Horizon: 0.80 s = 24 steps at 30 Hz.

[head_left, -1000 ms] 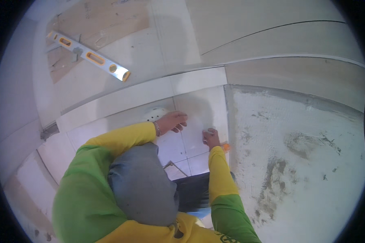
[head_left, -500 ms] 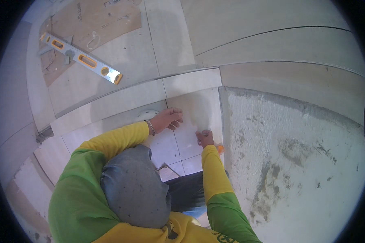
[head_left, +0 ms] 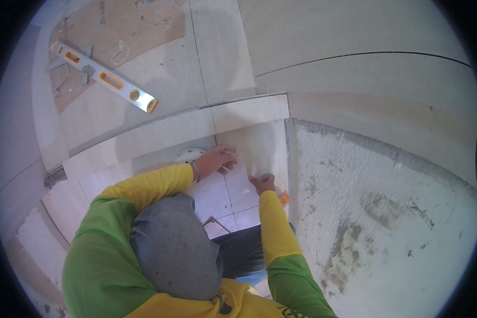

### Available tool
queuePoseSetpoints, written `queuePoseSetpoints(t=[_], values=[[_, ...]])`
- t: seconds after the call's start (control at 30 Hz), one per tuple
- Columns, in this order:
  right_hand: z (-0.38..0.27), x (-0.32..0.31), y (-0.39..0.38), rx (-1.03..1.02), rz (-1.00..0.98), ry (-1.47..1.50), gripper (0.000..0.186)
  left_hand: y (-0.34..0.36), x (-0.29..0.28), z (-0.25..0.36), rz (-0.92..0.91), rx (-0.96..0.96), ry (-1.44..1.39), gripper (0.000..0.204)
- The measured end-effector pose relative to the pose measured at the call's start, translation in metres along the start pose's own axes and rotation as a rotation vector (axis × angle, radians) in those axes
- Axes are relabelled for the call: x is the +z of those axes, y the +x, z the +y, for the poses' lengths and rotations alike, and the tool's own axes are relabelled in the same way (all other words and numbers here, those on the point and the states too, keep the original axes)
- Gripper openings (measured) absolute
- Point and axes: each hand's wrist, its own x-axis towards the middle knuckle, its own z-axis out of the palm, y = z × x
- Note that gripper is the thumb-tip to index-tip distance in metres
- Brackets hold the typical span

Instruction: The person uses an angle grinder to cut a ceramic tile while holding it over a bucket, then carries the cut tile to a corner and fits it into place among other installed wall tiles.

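My left hand [head_left: 219, 160] hovers over pale floor tiles [head_left: 209, 193] near the joint between them. Its fingers are curled together, with small white bits showing among them that are too small to name. To its right, my right hand [head_left: 263, 183] pinches a small thin white piece [head_left: 253, 171] between thumb and finger, the tip pointing up. Partly hidden behind my left wrist lies a round white thing [head_left: 190, 154] with dark dots along its rim. A thin bent metal rod [head_left: 216, 223] rests near my knee.
A spirit level [head_left: 106, 77] with yellow trim lies on the raised tiled floor beyond the step edge [head_left: 159, 130], partly over brown cardboard [head_left: 138, 45]. At right is a rough whitish wall surface [head_left: 355, 175]. Something small and orange [head_left: 284, 199] sits beside my right wrist.
My right hand has shifted slightly left and turned, so the white piece now shows above its fingers. My left hand stays nearly in place. The view has tilted a little.
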Motion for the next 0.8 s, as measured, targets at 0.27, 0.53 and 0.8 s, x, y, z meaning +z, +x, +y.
queuePoseSetpoints(t=[0.27, 0.53, 0.8], values=[[-0.019, -0.003, -0.008, 0.046, 0.014, -0.109, 0.073, 0.002, -0.003, 0.000, -0.017, -0.011, -0.030, 0.051], [-0.021, -0.004, -0.006, 0.017, -0.009, -0.131, 0.070, 0.001, -0.004, 0.002, -0.032, -0.018, -0.033, 0.049], [-0.031, -0.009, -0.014, 0.032, -0.014, -0.134, 0.068, 0.002, -0.006, 0.001, -0.037, -0.028, -0.058, 0.053]])
